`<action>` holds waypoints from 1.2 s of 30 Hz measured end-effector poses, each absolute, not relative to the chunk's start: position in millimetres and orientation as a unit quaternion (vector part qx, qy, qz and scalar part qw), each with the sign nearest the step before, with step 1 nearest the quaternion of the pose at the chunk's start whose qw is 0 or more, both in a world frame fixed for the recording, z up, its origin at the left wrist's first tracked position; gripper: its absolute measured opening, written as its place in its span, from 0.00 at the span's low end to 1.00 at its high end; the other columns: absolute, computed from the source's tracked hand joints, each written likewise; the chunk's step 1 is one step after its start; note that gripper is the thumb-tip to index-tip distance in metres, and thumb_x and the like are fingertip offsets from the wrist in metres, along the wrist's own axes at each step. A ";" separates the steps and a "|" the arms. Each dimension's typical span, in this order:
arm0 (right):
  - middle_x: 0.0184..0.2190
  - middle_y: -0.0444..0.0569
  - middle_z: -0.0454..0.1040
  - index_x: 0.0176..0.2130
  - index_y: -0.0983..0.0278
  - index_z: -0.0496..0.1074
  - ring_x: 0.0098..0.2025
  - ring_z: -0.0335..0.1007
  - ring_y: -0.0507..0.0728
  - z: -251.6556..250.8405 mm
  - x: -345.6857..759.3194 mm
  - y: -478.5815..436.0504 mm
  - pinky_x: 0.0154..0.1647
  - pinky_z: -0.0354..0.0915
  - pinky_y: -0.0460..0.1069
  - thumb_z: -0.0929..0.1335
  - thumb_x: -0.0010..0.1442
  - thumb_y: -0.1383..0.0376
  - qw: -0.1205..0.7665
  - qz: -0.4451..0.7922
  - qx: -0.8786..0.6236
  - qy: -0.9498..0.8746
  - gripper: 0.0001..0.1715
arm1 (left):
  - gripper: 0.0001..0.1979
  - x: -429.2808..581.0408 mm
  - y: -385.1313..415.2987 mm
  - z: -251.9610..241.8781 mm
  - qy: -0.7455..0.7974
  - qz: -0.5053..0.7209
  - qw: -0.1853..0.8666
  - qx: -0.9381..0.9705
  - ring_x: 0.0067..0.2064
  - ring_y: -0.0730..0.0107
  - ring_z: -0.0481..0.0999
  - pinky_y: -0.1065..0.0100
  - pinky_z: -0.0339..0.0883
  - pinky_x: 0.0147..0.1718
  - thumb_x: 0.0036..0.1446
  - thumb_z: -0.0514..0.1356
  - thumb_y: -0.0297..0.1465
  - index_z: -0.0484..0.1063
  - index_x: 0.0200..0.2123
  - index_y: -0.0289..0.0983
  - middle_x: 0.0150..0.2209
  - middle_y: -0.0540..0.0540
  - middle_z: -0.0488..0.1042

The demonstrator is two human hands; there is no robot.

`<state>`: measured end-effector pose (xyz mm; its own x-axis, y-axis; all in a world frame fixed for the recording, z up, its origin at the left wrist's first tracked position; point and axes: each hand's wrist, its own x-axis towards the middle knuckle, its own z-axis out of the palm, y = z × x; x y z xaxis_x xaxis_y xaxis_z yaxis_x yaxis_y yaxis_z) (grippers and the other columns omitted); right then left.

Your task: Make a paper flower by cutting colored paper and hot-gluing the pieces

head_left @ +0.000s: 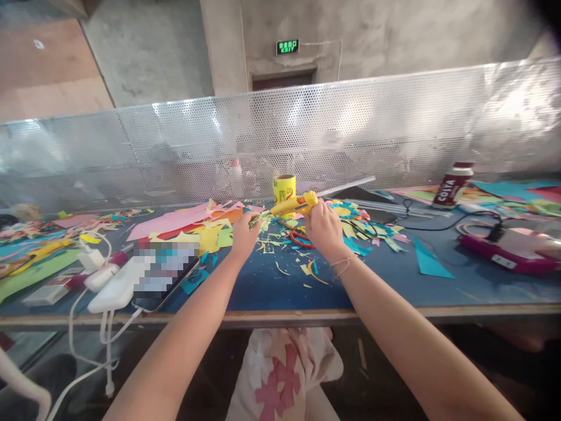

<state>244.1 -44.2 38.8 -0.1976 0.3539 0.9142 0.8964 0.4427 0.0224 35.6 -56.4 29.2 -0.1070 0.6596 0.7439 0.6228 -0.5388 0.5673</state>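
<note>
My right hand is closed around the grip of a yellow hot glue gun. Its nozzle points left, toward my left hand. Pinched in the left fingers is a small piece of greenish cut paper; its exact shape is too small to make out. The nozzle is close to this paper, but I cannot tell whether they touch. Just behind the gun stands a yellow cylinder with dark print, its top open. Coloured paper scraps lie scattered on the blue tabletop below both hands.
Left of me lie a phone, a white power bank and cables. Pink paper spreads behind them. At right are a Costa bottle, a purple power strip and a blue paper triangle. A perforated metal screen borders the back.
</note>
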 end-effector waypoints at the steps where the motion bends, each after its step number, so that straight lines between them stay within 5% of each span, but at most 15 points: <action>1: 0.34 0.57 0.68 0.37 0.66 0.61 0.37 0.63 0.60 38.7 244.1 -43.9 0.38 0.63 0.55 0.57 0.60 0.67 0.459 -0.297 -0.436 -0.715 0.07 | 0.06 35.5 -56.8 29.5 0.482 0.569 0.018 0.666 0.39 0.67 0.73 0.66 0.66 0.42 0.51 0.56 0.26 0.71 0.34 0.38 0.35 0.47 0.75; 36: 0.32 0.56 0.67 0.36 0.66 0.61 0.35 0.62 0.60 39.9 244.1 -46.1 0.36 0.62 0.54 0.56 0.60 0.67 0.442 -0.290 -0.444 -0.723 0.07 | 0.04 33.3 -56.4 30.0 0.456 0.594 0.030 0.662 0.39 0.67 0.74 0.66 0.67 0.42 0.52 0.57 0.26 0.71 0.32 0.38 0.35 0.47 0.75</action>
<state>244.1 -46.1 39.9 -0.2139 0.3857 0.8975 0.8993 0.4364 0.0268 33.3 -56.4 30.0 -0.1220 0.6390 0.7594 0.5684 -0.5823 0.5813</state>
